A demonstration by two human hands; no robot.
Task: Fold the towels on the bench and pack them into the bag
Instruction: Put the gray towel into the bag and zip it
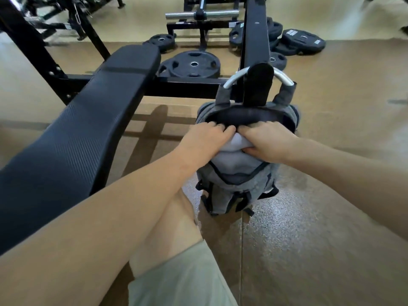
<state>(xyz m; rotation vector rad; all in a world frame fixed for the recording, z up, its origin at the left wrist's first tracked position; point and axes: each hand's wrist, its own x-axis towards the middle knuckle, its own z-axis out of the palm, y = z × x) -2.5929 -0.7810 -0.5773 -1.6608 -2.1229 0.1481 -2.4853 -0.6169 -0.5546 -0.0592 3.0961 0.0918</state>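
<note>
A grey backpack (238, 184) stands open on the floor, its top loop hung over a metal hook on the black rack. A pale grey towel (236, 149) bulges out of its mouth. My left hand (207, 138) lies on the towel's left side with its fingers pressing down into the opening. My right hand (267, 140) grips the towel's right side, thumb tucked under a fold. The black padded bench (88, 120) runs along the left with no towel visible on it.
Black weight plates (194, 62) lie on the floor behind the bench, with more plates (302, 40) at the back right. The black rack upright (256, 40) rises just behind the bag. My bare knee and beige shorts (181, 279) are at the bottom centre.
</note>
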